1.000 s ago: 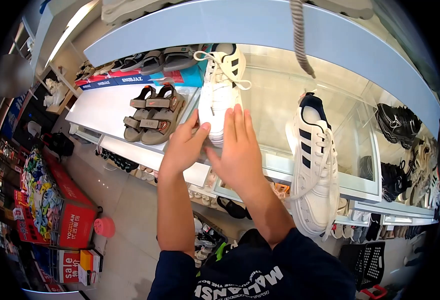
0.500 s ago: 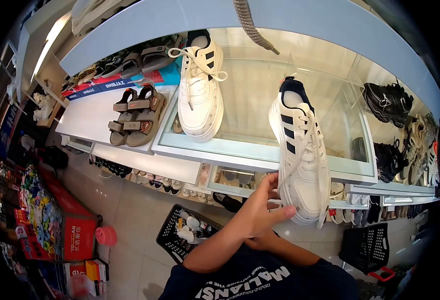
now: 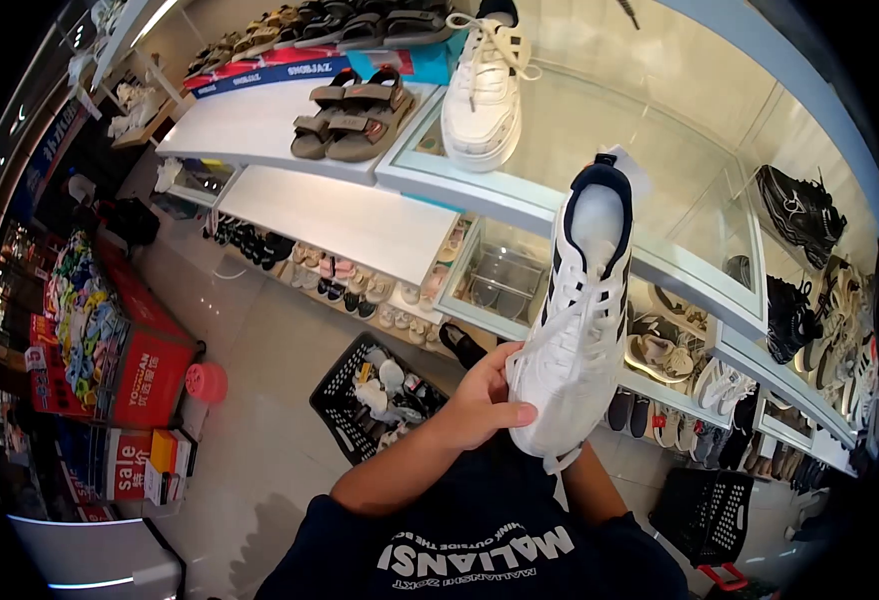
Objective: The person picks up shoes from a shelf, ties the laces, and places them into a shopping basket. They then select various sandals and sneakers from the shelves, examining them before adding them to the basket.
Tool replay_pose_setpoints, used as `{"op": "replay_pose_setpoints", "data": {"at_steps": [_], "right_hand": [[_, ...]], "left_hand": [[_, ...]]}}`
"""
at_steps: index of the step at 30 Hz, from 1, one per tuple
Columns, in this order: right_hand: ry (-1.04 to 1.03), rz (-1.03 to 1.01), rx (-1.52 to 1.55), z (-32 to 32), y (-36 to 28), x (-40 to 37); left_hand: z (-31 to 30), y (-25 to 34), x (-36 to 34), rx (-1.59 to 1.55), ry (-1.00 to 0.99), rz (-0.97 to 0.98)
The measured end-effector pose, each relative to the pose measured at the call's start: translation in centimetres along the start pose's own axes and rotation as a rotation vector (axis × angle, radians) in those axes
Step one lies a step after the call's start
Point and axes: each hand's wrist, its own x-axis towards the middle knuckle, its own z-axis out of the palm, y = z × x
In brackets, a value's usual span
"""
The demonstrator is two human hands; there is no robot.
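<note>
Head view, and from where I stand the white shoe point(image 3: 572, 350) is up off the display, held in the air in front of the person's dark shirt point(image 3: 470, 530), toe towards the body and dark collar point(image 3: 600, 178) pointing away to the glass case point(image 3: 660, 130). The left hand point(image 3: 478, 402) has hold of it near the toe, thumb laid over the front edge and fingers against the side, so the hand is closed about as far as the shoe's width allows. The right forearm point(image 3: 597, 487) runs up behind the toe, but the right hand is hidden there, and I cannot tell whether it grips or only props. I would guess the shoe is light for its bulk, with a stiffish sole and a softer upper that would dent if squeezed hard. It looks sturdy enough, nothing fragile, though the smooth toe could slide a little under a lone thumb. Held only at the toe, the heel end would probably want to dip, so a palm under the middle of the sole or a grip round the heel would be steadier. I'd keep fingers clear of the laces point(image 3: 588, 300), which look loose and make a poor handle. Another white shoe point(image 3: 483, 105) stands on the case, just beside the brown sandals point(image 3: 355, 115).
</note>
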Motion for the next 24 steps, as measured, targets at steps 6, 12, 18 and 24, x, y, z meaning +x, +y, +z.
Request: {"op": "replay_pose_setpoints", "data": {"at_steps": [6,12,18,24], "right_hand": [[0.027,-0.193,-0.322,-2.6,2.4,-6.4],[-0.393,-0.027,-0.998,5.8,7.0,-11.8],[-0.514,0.042,-1.176,7.0,14.7,-14.0],[-0.636,0.335,-0.997,5.9,14.8,-15.5]], "left_hand": [[-7.5,-2.9,-15.2,0.07,0.16,-0.042],[-13.1,-11.5,-25.9,0.281,0.544,0.026],[-17.0,-17.7,-32.8,0.105,0.735,-0.039],[-17.1,-18.3,-36.2,0.4,0.849,-0.16]]}}
